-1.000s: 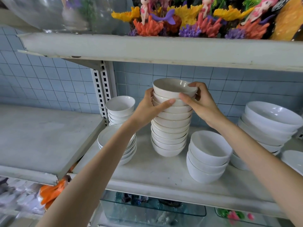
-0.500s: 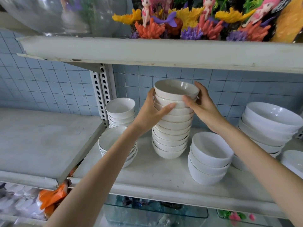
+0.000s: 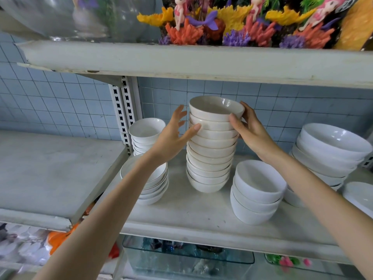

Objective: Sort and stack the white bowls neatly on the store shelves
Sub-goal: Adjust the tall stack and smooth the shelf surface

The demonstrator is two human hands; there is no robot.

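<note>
A tall stack of off-white bowls (image 3: 210,158) stands in the middle of the white shelf (image 3: 197,217). My left hand (image 3: 173,136) is at the stack's left side, fingers spread, with only the thumb tip touching a bowl near the top. My right hand (image 3: 248,130) grips the top bowls from the right, thumb on the front and fingers behind. Other white bowl stacks stand around: a small one (image 3: 146,131) at the back left, a wide shallow one (image 3: 155,184) at the front left, three deep bowls (image 3: 256,190) at the front right.
Large white bowls (image 3: 331,150) are stacked at the far right, with a flat white dish (image 3: 361,197) at the edge. The upper shelf (image 3: 201,61) hangs close above the tall stack. A lower grey shelf (image 3: 50,168) lies to the left. Glass tanks (image 3: 187,257) sit below.
My left hand has loosened from the stack, its fingers spreading and pulling away to the left. My right hand keeps its hold near the top. The stack stays in place.
</note>
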